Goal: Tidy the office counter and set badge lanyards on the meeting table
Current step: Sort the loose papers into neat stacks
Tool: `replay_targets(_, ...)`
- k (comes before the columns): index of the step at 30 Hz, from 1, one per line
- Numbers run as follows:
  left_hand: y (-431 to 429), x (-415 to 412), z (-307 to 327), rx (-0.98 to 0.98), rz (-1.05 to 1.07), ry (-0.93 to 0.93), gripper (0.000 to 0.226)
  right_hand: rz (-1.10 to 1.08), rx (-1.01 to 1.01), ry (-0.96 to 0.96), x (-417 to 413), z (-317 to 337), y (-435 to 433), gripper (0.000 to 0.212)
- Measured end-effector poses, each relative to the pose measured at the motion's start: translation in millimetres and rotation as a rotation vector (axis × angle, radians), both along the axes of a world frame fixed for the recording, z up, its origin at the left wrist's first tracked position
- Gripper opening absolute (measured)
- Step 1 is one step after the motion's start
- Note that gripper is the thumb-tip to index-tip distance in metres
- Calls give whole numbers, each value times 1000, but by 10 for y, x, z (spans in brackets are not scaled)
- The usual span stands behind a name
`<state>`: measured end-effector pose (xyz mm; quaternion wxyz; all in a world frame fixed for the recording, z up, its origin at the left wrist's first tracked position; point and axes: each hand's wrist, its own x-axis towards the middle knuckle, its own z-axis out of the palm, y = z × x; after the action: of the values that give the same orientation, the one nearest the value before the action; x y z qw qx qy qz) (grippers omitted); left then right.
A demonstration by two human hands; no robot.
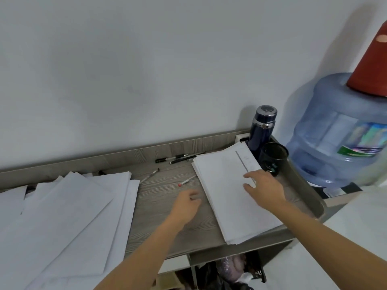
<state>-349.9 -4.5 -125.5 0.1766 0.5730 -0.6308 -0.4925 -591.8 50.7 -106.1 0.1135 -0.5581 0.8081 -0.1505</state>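
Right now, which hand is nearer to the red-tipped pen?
Left. The left hand is just short of the red-tipped pen; the right hand rests on the paper stack, farther right.

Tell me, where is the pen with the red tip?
The pen lies on the counter near the middle of the head view, just left of the right paper stack, a little beyond the left hand.

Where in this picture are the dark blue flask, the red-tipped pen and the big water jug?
dark blue flask (260, 137): head view, on its body below the silver band.
red-tipped pen (187, 181): head view, middle of its barrel.
water jug (326, 130): head view, on its blue wall.
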Motion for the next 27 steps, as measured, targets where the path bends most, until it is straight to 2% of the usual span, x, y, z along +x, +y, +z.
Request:
replay_targets(4,-145,530,32,-60,191,-15,30,132,-34,-301,472,90,-227,37)
replay_targets(9,-201,1468,134,-137,349,-46,25,256,24,-440,1297,33,-576,37)
replay_targets(12,-245,2218,118,-166,399,-154,25,281,85,-608,1964,-4,-743,35)
replay_targets(17,-371,3531,23,-212,433,-419,28,135,231,-1037,2978,18,-892,43)
replay_targets(21,-378,4393,-113,-82,386,-776,53,-8,517,-1316,3588,9,-993,52)
replay_targets(23,-359,4617,-175,-33,305,-835,58,-100,507,-1422,3927,-19,-1042,44)
replay_targets(25,-326,4653,-199,-73,208,-850,61,-180,391,-1492,4242,-62,-1086,31)
replay_targets(27,-277,4583,-176,-162,136,-796,61,-252,261,-1487,4468,-146,-1120,27)
